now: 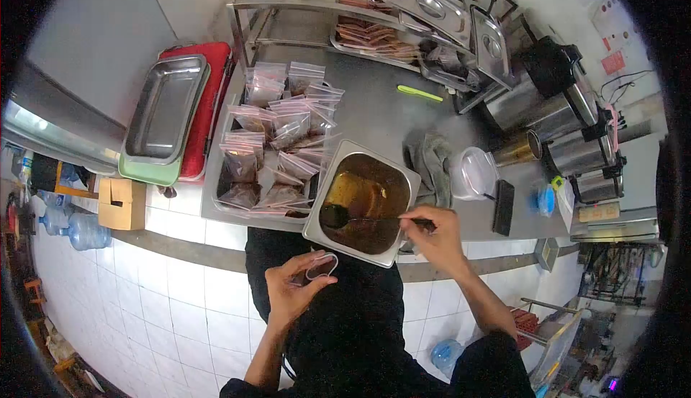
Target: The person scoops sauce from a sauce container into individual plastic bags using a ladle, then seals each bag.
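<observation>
My left hand (296, 283) is closed on a small clear plastic bag (322, 265), its pale mouth spread round between thumb and fingers. In front of me a deep square steel pan (312, 231) holds brown, oily liquid and juts over the table's front edge. My right hand (432, 236) grips the handle of a ladle (367, 219), whose dark bowl lies in the liquid at the pan's left side. Beside the pan, a tray (209, 200) is heaped with filled zip bags (291, 123).
A grey cloth (430, 164), a clear plastic tub (475, 173) and a black oblong object (504, 207) lie right of the pan. A yellow-green knife or pen-like tool (419, 93) lies farther back. Steel pots (568, 139) stand at right; a rack (302, 2) spans the back.
</observation>
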`<move>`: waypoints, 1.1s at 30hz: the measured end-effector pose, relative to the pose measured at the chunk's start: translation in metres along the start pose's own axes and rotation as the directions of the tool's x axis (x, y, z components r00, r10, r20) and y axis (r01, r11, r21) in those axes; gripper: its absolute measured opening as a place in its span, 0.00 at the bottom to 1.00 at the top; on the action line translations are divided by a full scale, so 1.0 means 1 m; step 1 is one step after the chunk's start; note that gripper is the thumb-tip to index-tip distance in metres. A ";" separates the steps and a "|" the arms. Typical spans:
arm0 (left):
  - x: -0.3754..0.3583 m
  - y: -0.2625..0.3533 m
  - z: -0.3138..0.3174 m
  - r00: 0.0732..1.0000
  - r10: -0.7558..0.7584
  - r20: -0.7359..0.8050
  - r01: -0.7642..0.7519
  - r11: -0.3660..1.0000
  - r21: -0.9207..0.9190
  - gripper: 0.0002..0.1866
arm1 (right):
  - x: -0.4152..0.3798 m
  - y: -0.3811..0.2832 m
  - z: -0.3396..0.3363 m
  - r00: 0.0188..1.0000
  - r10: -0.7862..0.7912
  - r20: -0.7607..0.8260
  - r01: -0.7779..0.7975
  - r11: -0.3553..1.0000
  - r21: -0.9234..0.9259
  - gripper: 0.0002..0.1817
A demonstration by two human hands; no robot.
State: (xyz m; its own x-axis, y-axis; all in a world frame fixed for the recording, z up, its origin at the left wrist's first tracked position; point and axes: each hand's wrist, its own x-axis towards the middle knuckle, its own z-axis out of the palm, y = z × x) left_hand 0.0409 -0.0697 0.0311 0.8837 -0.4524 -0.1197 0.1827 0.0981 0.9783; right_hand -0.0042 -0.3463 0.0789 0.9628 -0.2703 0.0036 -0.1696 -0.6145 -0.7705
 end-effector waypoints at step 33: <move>0.039 0.083 0.045 0.927 0.306 -0.215 -0.206 0.898 0.390 0.30 | -0.023 -0.093 -0.070 0.861 -0.412 -0.299 0.346 0.905 -0.249 0.09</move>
State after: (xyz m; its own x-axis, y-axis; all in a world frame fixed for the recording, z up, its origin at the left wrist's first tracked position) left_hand 0.0712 -0.1193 0.1149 0.9682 -0.1989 0.1520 -0.1859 -0.1644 0.9687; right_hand -0.0255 -0.3349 0.1950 0.8359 -0.2012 0.5106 0.1276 -0.8337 -0.5373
